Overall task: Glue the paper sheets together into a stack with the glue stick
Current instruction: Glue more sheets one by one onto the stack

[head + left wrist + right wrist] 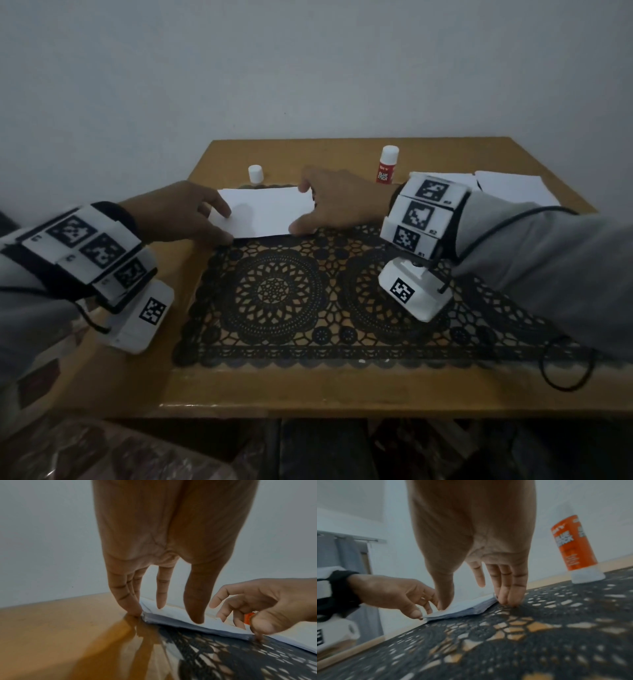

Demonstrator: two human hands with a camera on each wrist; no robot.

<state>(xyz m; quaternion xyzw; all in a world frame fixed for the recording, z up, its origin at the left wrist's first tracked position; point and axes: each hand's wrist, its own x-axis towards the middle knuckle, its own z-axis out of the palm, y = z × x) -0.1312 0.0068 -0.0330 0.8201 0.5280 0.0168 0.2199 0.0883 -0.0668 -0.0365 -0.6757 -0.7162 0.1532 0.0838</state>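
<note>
Both hands [260, 212] flank the paper stack [265, 214], fingertips touching its ends.

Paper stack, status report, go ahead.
Both hands, left hand and right hand, squaring paper stack, fingers straight. Glue stick upright behind, untouched. Nothing in the way.

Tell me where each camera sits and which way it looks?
Head: up on the person's head, looking down at the wooden table; both hands and marker-covered wristbands show.
Left wrist: behind the left hand, looking along straight fingers to the white paper stack.
Right wrist: behind the right hand, looking along its fingers; the upright orange glue stick stands beyond.
Shared: each wrist view shows that stack and the opposite hand.
</note>
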